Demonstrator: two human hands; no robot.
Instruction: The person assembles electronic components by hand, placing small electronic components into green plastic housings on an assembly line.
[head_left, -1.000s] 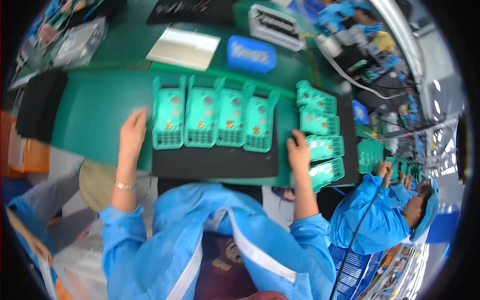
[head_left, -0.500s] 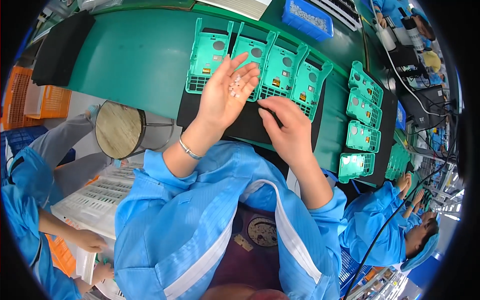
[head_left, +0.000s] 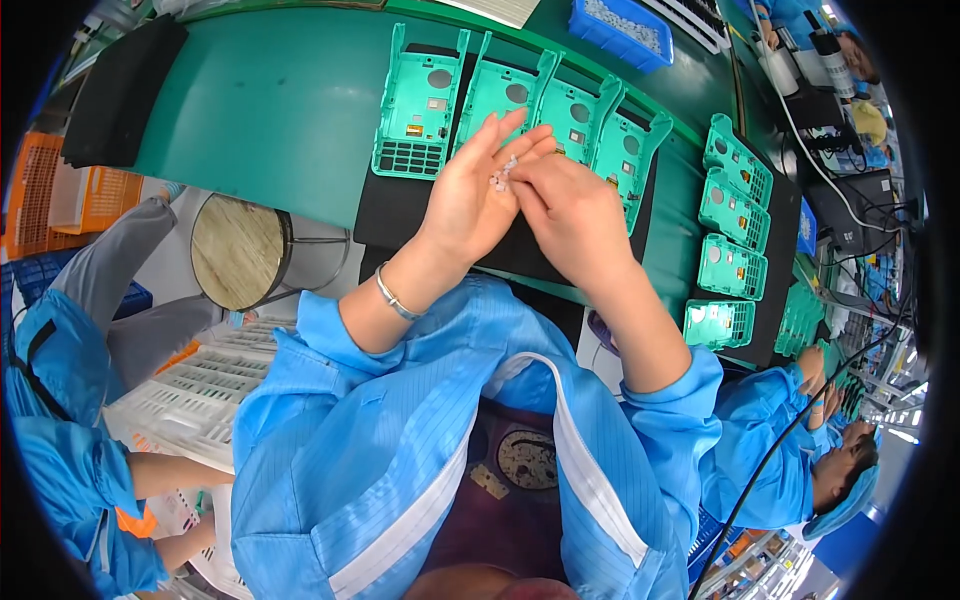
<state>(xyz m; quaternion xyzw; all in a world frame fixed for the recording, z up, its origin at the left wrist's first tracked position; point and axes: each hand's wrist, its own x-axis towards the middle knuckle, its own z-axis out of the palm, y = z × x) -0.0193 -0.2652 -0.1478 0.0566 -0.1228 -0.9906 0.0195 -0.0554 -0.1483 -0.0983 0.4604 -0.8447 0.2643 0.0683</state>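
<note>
My left hand (head_left: 468,210) is palm up, cradling a small heap of little white pieces (head_left: 502,179) near its fingers. Over that heap, my right hand (head_left: 578,215) has thumb and forefinger pinched together at the pieces; the fingertips partly cover what they grip. Beyond both hands stands a row of several green plastic housings, each with a slotted grille and a round disc. The leftmost housing (head_left: 414,110) shows almost whole, while my hands hide parts of the others, such as the second housing (head_left: 497,95). They rest on a black mat (head_left: 385,215).
More green housings (head_left: 733,270) form a column at the right. A blue bin (head_left: 622,35) of small white pieces stands at the back. Black sheets (head_left: 125,90) are stacked at the far left of the green table (head_left: 265,100). A round stool (head_left: 238,250) and co-workers flank me.
My right hand has moved up and left, from beside the left palm onto the white pieces, and its fingers have closed. My left hand has shifted slightly right.
</note>
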